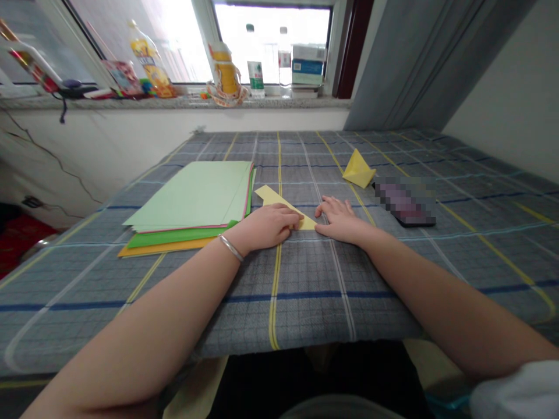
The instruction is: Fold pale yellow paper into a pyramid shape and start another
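Note:
A folded piece of pale yellow paper (276,196) lies flat on the checked tablecloth in front of me. My left hand (271,226) rests over its left and near part, fingers stretched across it and hiding some of it. At the paper's pointed right end is my right hand (338,219), its thumb touching the tip and its other fingers spread on the cloth. Beyond my right hand stands a yellow folded paper shape (358,169) with a pointed top.
To the left lies a stack of coloured paper (196,192), pale green on top. A phone (404,203) with a blurred screen lies at the right. Bottles, a yellow flask (226,73) and boxes (308,67) line the windowsill. The tablecloth (305,314) reaches the near edge.

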The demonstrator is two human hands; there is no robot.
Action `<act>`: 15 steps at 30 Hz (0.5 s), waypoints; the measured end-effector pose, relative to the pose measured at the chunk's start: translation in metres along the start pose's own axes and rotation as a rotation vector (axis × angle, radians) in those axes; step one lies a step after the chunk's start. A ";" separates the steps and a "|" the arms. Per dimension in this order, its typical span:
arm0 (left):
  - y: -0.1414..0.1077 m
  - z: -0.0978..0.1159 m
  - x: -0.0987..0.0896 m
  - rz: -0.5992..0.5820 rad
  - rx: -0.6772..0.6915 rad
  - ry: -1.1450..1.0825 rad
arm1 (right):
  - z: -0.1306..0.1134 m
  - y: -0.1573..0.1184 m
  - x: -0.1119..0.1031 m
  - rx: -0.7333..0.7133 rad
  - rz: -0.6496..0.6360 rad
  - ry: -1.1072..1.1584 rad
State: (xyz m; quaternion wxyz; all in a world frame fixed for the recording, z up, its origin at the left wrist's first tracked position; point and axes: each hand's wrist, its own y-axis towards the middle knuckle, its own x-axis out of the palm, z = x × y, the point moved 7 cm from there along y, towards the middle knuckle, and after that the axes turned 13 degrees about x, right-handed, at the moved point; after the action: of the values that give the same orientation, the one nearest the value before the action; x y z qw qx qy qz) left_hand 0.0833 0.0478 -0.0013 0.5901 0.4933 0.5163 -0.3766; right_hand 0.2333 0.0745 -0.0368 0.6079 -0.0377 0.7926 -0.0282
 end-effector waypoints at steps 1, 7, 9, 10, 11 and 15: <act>0.001 0.001 0.000 0.002 -0.003 0.016 | -0.001 0.000 0.000 -0.003 0.003 -0.003; 0.008 0.013 -0.001 -0.007 0.071 0.076 | -0.003 -0.002 -0.001 -0.002 0.001 -0.010; 0.008 0.012 -0.003 -0.018 0.078 0.094 | -0.003 -0.002 -0.001 0.002 -0.013 -0.012; 0.007 0.011 -0.003 -0.029 0.079 0.109 | -0.002 -0.002 -0.001 0.006 -0.020 -0.011; 0.006 0.011 -0.004 -0.043 0.081 0.126 | -0.002 -0.002 -0.001 0.008 -0.027 -0.010; 0.004 0.009 -0.008 -0.087 0.076 0.187 | 0.000 0.000 0.001 0.006 -0.044 -0.011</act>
State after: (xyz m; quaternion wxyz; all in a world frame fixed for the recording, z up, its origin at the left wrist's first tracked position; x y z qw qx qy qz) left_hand 0.0878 0.0393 0.0070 0.5033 0.5256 0.5754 -0.3734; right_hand 0.2328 0.0746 -0.0376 0.6116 -0.0532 0.7882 -0.0438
